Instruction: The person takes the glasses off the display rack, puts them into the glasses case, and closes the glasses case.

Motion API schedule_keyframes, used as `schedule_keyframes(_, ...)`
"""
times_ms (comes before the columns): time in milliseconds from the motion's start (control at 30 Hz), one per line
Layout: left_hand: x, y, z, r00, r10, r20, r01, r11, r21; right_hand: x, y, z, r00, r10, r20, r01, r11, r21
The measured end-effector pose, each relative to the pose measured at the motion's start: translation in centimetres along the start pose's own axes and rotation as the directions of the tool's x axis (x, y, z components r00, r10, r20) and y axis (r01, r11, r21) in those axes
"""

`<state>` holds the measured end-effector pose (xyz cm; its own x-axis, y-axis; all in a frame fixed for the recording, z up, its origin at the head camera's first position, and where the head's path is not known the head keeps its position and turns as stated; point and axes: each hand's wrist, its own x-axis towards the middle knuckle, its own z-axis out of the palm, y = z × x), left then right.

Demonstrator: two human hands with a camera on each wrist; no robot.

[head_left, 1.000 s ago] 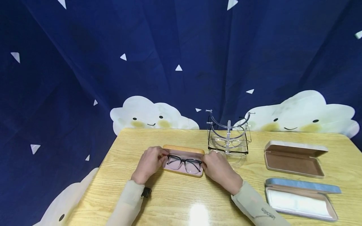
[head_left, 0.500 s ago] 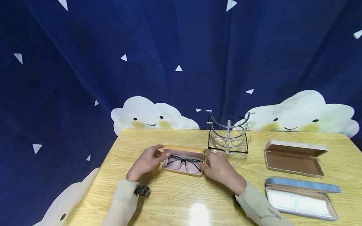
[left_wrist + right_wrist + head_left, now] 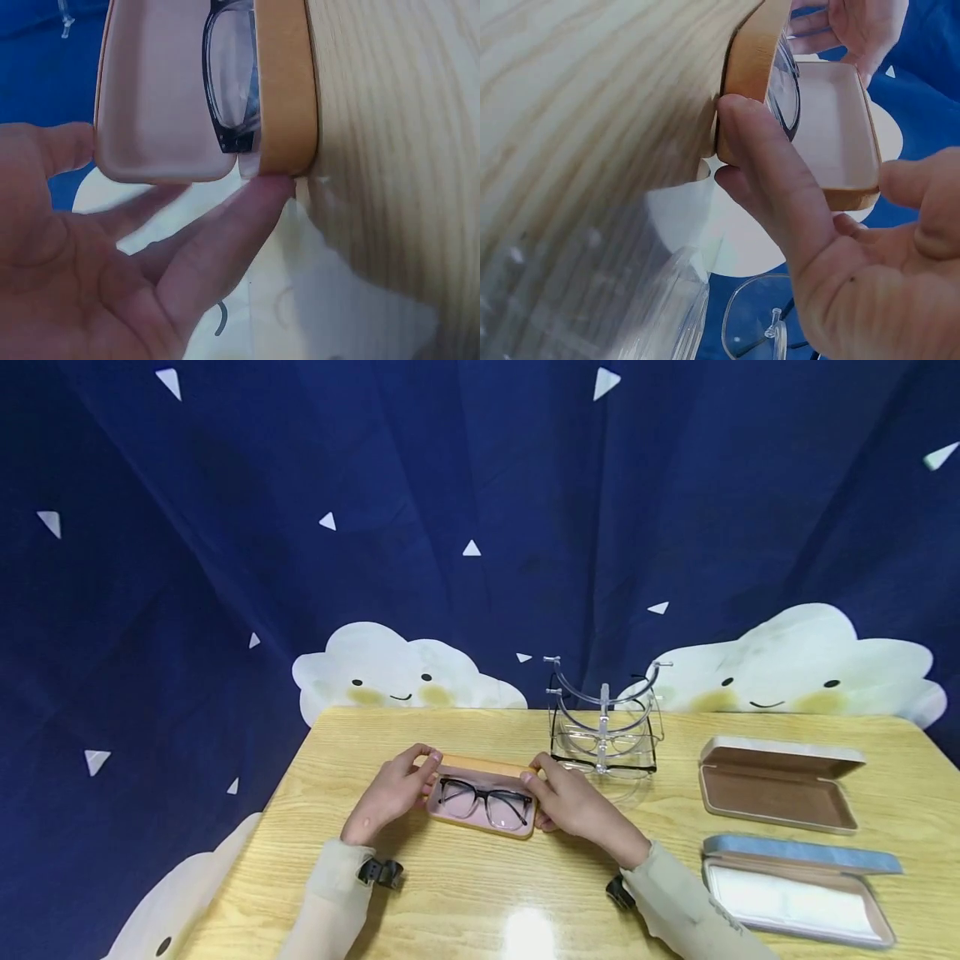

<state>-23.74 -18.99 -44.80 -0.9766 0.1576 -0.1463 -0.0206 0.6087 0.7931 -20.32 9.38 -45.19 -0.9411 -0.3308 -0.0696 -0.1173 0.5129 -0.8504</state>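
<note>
An orange glasses case (image 3: pixel 480 833) with pink lining stands with its lid raised on the table in the head view. Inside it lies a pair of black-rimmed glasses (image 3: pixel 486 803), lenses toward the viewer. My left hand (image 3: pixel 393 789) holds the case's left end. In the left wrist view its thumb (image 3: pixel 71 150) is at the lid's edge and a fingertip (image 3: pixel 274 191) meets the base. At the other end, my right hand (image 3: pixel 573 797) holds the case likewise. The right wrist view has its thumb (image 3: pixel 904 182) against the lid's edge and fingers (image 3: pixel 761 142) along the base.
Behind my right hand stands a clear display rack (image 3: pixel 604 718) carrying glasses. To the right are two more raised-lid cases, a brown-lined one (image 3: pixel 780 797) and a blue-lidded one (image 3: pixel 802 853) with a white cloth (image 3: pixel 787 897). A blue curtain (image 3: pixel 420 485) hangs behind the table.
Both hands have shifted from beside the glasses to the ends of the case, thumbs now at the lid's edge. The glasses stay in the case.
</note>
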Motion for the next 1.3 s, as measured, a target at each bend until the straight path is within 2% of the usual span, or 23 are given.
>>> schedule_keyframes(133, -0.1, -0.3, -0.7, 0.993, 0.026, 0.116, -0.015, 0.995, -0.097, -0.1, -0.1, -0.4, 0.999, -0.001, 0.038, 0.0, 1.0, 0.021)
schedule_keyframes(300, -0.1, -1.2, -1.7, 0.959, 0.09, 0.269, -0.04, 0.982, -0.185, -0.2, 0.1, -0.8, 0.994, 0.003, 0.113, -0.013, 0.995, 0.094)
schedule_keyframes(467, -0.1, -1.7, -2.3, 0.934, 0.118, 0.337, -0.043, 0.974, -0.222, -0.3, 0.3, -1.0, 0.985, -0.033, 0.168, 0.006, 0.987, 0.159)
schedule_keyframes(633, -0.2, -2.1, -2.6, 0.919, 0.143, 0.367, -0.05, 0.967, -0.251, -0.5, 0.4, -1.0, 0.981, -0.088, 0.172, 0.065, 0.989, 0.133)
schedule_keyframes(767, -0.2, -2.3, -2.8, 0.912, 0.157, 0.38, -0.062, 0.966, -0.252, -0.6, 0.3, -1.1, 0.982, -0.11, 0.156, 0.102, 0.993, 0.055)
schedule_keyframes(900, -0.3, -2.4, -2.8, 0.925, 0.149, 0.35, -0.082, 0.976, -0.2, -0.8, 0.1, -0.8, 0.987, -0.12, 0.109, 0.132, 0.985, -0.11)
schedule_keyframes(967, -0.4, -2.4, -2.7, 0.934, 0.146, 0.326, -0.094, 0.981, -0.169, -0.9, -0.1, -0.6, 0.985, -0.151, 0.078, 0.164, 0.963, -0.214)
schedule_keyframes(1067, -0.5, -2.4, -2.4, 0.945, 0.143, 0.294, -0.106, 0.985, -0.138, -1.0, -0.2, -0.1, 0.982, -0.182, 0.049, 0.188, 0.931, -0.312)
schedule_keyframes(1133, -0.6, -2.4, -2.3, 0.948, 0.148, 0.282, -0.113, 0.984, -0.136, -1.1, -0.3, 0.0, 0.982, -0.181, 0.045, 0.185, 0.923, -0.337)
schedule_keyframes(1300, -0.6, -2.4, -2.2, 0.948, 0.149, 0.282, -0.114, 0.984, -0.139, -1.6, -0.6, -0.2, 0.986, -0.162, 0.05, 0.169, 0.925, -0.341)
